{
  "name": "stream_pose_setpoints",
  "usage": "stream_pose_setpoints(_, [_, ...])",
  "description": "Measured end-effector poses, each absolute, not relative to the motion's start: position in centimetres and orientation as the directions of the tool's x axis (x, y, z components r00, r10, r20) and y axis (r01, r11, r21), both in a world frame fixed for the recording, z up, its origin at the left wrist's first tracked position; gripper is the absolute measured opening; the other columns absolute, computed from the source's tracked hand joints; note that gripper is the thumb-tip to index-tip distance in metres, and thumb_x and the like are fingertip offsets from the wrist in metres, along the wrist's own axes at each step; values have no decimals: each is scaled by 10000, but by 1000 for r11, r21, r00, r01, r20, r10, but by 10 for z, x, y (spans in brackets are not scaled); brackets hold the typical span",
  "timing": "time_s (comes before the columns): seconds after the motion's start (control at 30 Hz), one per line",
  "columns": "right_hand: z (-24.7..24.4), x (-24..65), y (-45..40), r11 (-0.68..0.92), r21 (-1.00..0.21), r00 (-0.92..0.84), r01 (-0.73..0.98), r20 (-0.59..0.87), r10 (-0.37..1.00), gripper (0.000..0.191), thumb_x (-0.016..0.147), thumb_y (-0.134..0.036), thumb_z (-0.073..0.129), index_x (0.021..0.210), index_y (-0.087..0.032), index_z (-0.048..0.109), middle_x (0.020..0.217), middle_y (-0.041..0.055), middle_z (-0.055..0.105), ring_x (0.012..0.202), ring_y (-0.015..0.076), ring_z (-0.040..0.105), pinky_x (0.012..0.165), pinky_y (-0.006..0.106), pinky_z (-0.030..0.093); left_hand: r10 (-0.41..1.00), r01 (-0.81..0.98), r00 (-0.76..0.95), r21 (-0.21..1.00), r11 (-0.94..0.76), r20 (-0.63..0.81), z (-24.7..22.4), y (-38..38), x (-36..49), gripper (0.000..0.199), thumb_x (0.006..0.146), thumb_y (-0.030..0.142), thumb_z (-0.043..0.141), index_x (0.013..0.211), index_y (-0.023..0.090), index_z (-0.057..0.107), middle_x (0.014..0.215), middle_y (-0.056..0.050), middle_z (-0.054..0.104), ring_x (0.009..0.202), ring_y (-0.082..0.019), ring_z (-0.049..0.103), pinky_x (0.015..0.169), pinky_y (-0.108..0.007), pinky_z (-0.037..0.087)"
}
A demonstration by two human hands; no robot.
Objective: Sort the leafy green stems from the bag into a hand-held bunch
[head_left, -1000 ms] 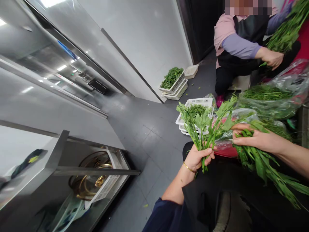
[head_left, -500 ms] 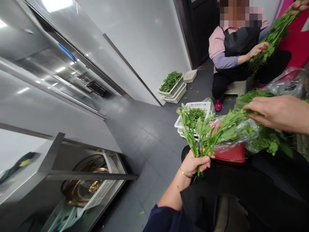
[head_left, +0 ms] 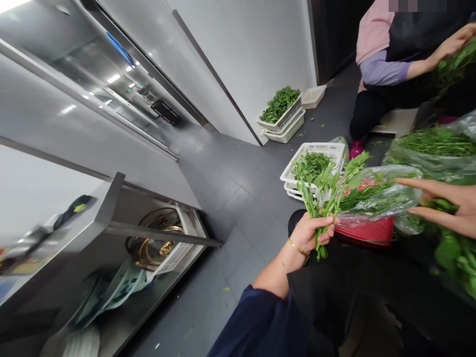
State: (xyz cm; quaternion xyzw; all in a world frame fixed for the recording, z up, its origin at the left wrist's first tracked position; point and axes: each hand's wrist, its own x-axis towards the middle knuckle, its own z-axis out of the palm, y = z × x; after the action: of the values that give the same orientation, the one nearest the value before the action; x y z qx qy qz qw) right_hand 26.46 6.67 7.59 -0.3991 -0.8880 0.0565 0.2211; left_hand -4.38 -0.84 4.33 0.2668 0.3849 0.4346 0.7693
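My left hand [head_left: 314, 233] is closed round the lower stems of a bunch of leafy greens [head_left: 325, 191], whose tops point up and away. To the right, my right hand [head_left: 442, 201] has its fingers apart and holds nothing, beside a clear plastic bag [head_left: 394, 198] with thin green stems. Under that bag a red container [head_left: 372, 232] shows. Just beyond the bunch stands a white basket [head_left: 288, 173] with cut greens inside, on top of another basket.
Stacked baskets of greens [head_left: 286, 130] and a small white tray [head_left: 313, 97] stand by the wall. A person [head_left: 386, 69] sits at the upper right, holding greens. Bagged greens [head_left: 435, 144] lie at the right. A metal shelf [head_left: 156, 235] with a lidded pot is at left.
My right hand has opened and moved right and down, away from the leaves. My left hand keeps the bunch. The view has shifted, so the person is now partly cut off.
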Motion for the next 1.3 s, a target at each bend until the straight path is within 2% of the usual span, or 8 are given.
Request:
stream_pose_setpoints(0.13, [89,212,55,881,46,-747,471,553,370,431,948,-174,457,1371,-235,510,941,20,666,748,105,614,682,242,439,876,-447,326,759,473,-354,52,-12,-36,346,664,356,796,820,72,674,514,5,577,321,-28,337,340,-193,195])
stream_pose_setpoints(0.27, [87,178,55,876,223,-768,429,600,223,376,917,-58,419,1243,-182,560,780,-4,588,678,95,533,614,253,352,889,-429,311,785,447,-337,55,-14,-31,364,656,366,813,819,70,677,532,-8,605,330,-39,398,336,-192,232])
stream_pose_setpoints(0.5, [72,187,44,846,235,-777,479,563,283,228,940,-137,454,1133,-160,574,833,34,616,759,137,544,700,281,383,939,-408,132,846,343,-317,47,-15,-31,438,635,352,848,925,66,687,613,-32,667,352,-59,473,333,-192,282])
stream_pose_setpoints(0.8, [86,194,28,850,168,-759,499,558,335,283,959,-123,458,1215,-136,579,809,12,610,711,105,554,678,251,385,964,-316,-13,915,249,-266,46,-19,-27,427,679,475,811,646,103,604,524,-1,584,348,-41,422,352,-196,279])
stream_pose_setpoints(0.93, [100,225,42,791,110,-676,601,598,430,324,962,-283,528,1268,-194,582,911,10,666,750,94,600,643,233,410,974,-232,-11,948,217,-226,49,-22,-27,430,686,484,809,639,107,609,527,0,585,365,-44,436,381,-200,309])
stream_pose_setpoints(1.03, [103,242,51,759,65,-629,648,608,485,266,954,-387,529,1136,-221,629,937,-3,674,783,95,622,640,229,427,975,-228,-6,950,214,-221,50,-22,-26,422,690,480,808,640,110,610,513,8,568,361,-46,428,380,-202,303])
stream_pose_setpoints(1.13, [99,233,46,816,136,-702,562,600,384,180,947,-285,540,1091,-206,613,882,-7,658,725,94,598,647,239,416,976,-244,12,946,213,-216,52,-22,-24,423,687,481,808,642,115,603,526,9,570,361,-46,422,375,-206,295])
stream_pose_setpoints(1.3, [88,198,43,836,245,-761,491,588,274,308,935,-78,449,1205,-151,578,791,6,595,680,114,540,646,264,368,969,-231,52,941,247,-242,52,-23,-23,436,667,487,819,655,109,603,548,-1,583,373,-49,433,376,-210,301])
